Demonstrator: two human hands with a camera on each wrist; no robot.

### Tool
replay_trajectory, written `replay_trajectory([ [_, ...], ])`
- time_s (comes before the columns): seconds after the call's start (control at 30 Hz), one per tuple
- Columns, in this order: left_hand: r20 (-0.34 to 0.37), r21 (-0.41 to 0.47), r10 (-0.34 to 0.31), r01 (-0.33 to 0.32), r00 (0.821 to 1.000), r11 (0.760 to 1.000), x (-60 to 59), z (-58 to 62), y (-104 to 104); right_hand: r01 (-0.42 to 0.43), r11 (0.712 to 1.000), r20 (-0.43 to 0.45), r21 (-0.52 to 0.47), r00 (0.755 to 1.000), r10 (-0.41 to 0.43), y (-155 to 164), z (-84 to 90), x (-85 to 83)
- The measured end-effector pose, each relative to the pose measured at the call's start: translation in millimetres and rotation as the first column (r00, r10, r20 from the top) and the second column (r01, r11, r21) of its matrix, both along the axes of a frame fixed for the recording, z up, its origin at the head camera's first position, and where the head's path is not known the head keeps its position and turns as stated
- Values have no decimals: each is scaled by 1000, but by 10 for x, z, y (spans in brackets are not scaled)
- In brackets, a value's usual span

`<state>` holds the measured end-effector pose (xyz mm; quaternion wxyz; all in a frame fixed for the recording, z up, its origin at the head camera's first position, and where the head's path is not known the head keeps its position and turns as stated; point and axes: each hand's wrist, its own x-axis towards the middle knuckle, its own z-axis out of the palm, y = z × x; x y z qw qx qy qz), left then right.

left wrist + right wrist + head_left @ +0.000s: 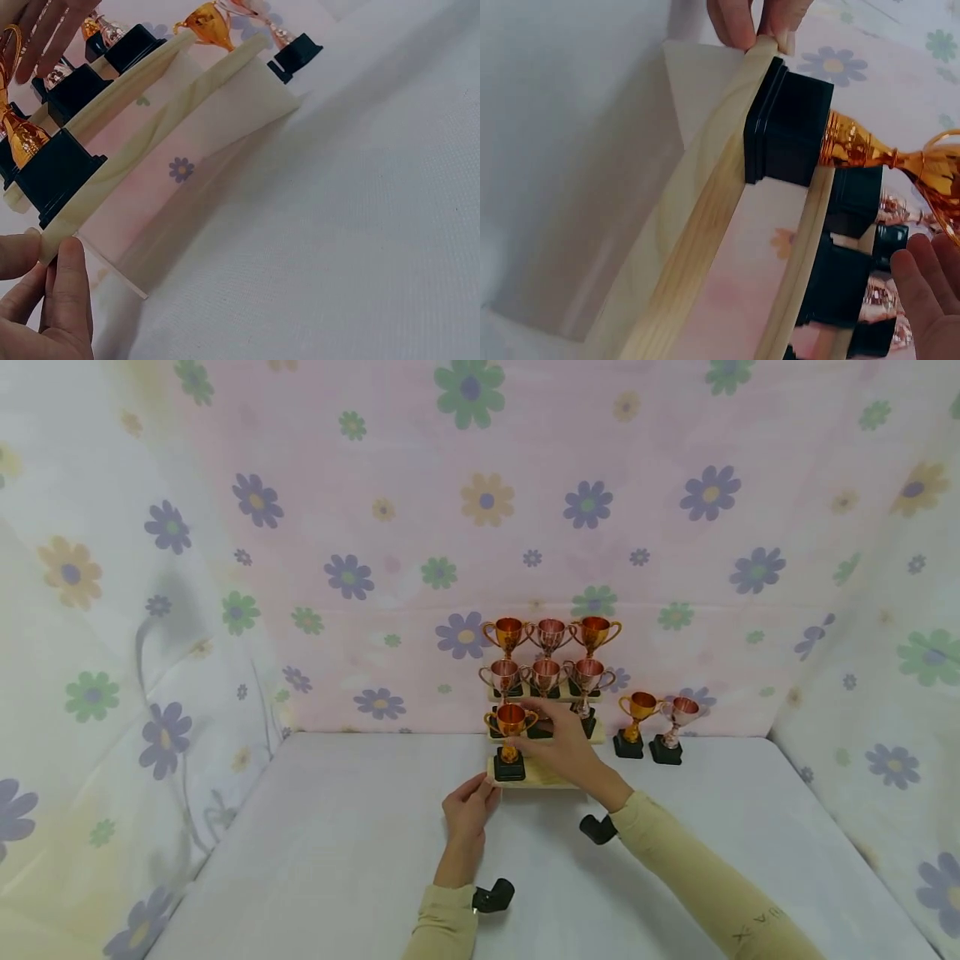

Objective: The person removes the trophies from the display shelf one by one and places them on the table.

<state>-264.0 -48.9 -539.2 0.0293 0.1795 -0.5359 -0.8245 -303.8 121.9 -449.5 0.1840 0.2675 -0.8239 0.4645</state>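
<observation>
A stepped wooden stand (542, 778) (172, 142) (705, 225) sits at the back of the white table and carries several small trophies. A gold trophy (511, 731) (24, 139) (855, 146) on a black base stands alone at the left end of the lowest step. My left hand (474, 793) (45, 292) (754, 21) pinches the near left corner of that step. My right hand (546, 720) (45, 26) (926, 292) reaches over the stand with straight fingers close beside the gold trophy's cup. It holds nothing.
Two more trophies stand on the table right of the stand, a gold one (636, 718) (206, 22) and a pinkish one (673, 727). Flowered cloth walls (480, 527) close in the back and both sides. White tabletop (337, 843) spreads in front.
</observation>
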Motion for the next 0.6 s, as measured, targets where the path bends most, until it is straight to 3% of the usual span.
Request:
replay_trajectory([
  [0.17, -40, 1, 0, 0, 999, 1000, 4, -6, -6, 11, 999, 69, -43, 998, -8, -133, -14, -47],
  [0.3, -39, 5, -6, 6, 999, 1000, 2, -32, 10, -18, 987, 144, -162, 989, 42, -145, -68, -19],
  [0.6, -54, -3, 16, -16, 998, 1000, -23, -62, -1, -87, 965, 127, -249, 984, 122, -83, -93, 194],
])
